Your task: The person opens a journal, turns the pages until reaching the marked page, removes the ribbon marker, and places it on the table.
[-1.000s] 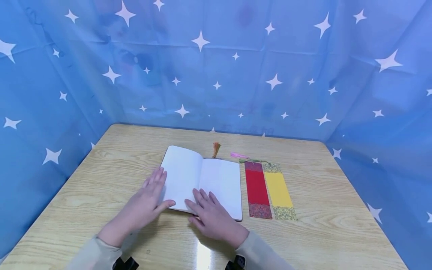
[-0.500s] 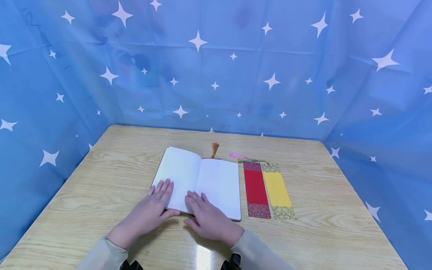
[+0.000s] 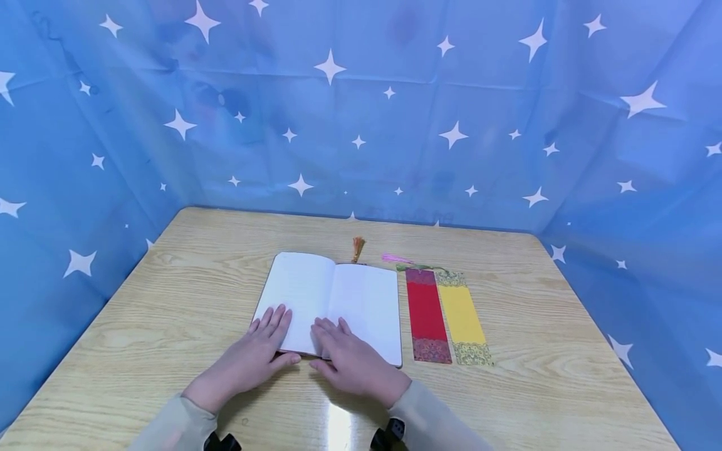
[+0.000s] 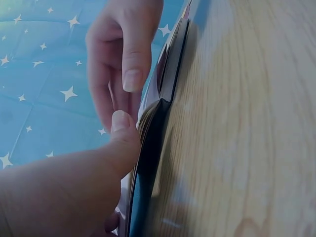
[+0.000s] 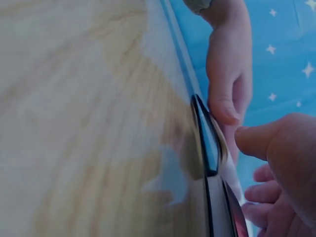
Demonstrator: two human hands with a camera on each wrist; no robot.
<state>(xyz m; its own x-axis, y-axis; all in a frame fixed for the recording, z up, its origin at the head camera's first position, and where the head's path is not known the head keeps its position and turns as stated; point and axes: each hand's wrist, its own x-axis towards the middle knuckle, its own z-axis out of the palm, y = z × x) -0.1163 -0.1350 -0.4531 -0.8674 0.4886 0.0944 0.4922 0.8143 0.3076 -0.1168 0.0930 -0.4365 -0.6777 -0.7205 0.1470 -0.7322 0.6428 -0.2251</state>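
Note:
An open notebook with blank white pages lies on the table. On the lower part of its left page rests my left hand, fingers extended and thumb along the bottom edge. My right hand lies at the lower middle by the spine, fingers straight over the pages, its thumb off the near edge. In the left wrist view, the left thumb is beside the page edges. An orange tassel sticks out past the notebook's top edge near the spine; whatever it hangs from is hidden under the page.
Right of the notebook lie a red bookmark and a yellow bookmark, side by side. A pink tassel and a green tassel lie at their tops. A blue star-patterned curtain encloses the wooden table.
My left hand has slid down and right along the left page to its lower part. The right hand has shifted slightly at the bottom of the spine. The bookmarks stay put.

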